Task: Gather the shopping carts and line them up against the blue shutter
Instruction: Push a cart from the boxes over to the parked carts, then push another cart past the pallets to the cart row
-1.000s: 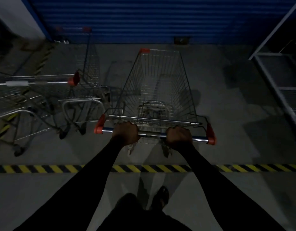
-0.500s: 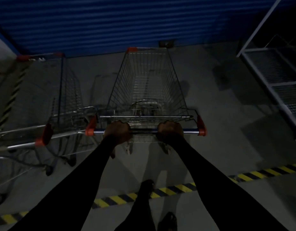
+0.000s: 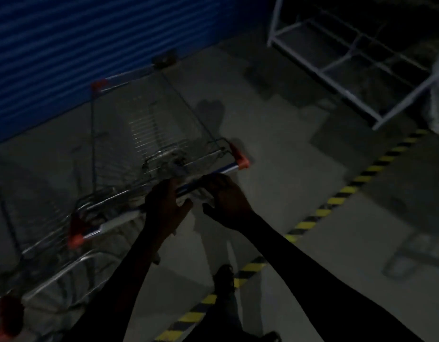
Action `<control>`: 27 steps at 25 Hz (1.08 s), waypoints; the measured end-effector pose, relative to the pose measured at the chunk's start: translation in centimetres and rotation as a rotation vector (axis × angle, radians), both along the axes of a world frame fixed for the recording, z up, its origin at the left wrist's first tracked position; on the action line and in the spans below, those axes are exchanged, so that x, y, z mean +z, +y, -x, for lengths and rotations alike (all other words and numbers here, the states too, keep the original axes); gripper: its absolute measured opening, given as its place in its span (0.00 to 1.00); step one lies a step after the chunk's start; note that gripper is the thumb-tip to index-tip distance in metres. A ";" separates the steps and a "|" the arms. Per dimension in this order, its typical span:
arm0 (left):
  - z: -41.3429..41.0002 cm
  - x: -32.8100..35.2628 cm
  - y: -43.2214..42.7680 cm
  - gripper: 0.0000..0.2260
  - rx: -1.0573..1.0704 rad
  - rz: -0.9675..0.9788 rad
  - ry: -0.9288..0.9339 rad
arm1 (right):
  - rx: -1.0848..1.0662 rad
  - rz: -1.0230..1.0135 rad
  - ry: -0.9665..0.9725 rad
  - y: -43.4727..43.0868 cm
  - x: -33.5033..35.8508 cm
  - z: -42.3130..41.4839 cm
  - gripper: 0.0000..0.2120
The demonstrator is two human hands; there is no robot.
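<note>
Dim, smeared view; fine detail is lost; a second cart (image 3: 65, 275), left of the fingers and nearer, is cut off by the frame edge. Both dark-sleeved arms (image 3: 300, 262) reach forward to the handle (image 3: 228, 167); the left hand (image 3: 164, 208) lies on the bar, fingers fairly straight, thumb spread; the right hand (image 3: 226, 201) touches it too, but whether its fingers wrap it I cannot tell. Beyond the fingertips the shopping cart (image 3: 149, 124) stretches away, its far end near the blue shutter (image 3: 90, 45).
</note>
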State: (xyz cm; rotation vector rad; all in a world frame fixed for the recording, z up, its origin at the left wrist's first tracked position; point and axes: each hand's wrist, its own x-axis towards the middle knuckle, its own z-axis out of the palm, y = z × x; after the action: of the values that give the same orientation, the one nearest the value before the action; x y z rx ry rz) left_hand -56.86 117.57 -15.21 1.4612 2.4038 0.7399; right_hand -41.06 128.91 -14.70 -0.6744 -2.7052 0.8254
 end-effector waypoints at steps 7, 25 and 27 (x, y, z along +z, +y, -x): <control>-22.6 3.9 5.0 0.15 -0.292 0.218 -1.250 | -0.859 0.948 0.533 -7.0 4.3 -25.6 0.16; -87.6 6.9 -37.1 0.20 -1.636 0.870 -0.813 | -2.280 0.250 0.839 -67.2 6.2 -76.5 0.19; -94.0 6.0 -42.3 0.19 -1.770 0.901 -0.708 | -2.437 0.204 0.773 -73.2 5.4 -80.5 0.20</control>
State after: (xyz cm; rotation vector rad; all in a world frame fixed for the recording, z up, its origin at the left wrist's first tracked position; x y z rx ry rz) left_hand 37.10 75.27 -9.21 1.6439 0.2276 -0.2695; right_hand 39.40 55.74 -9.27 -1.9848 0.0053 0.2631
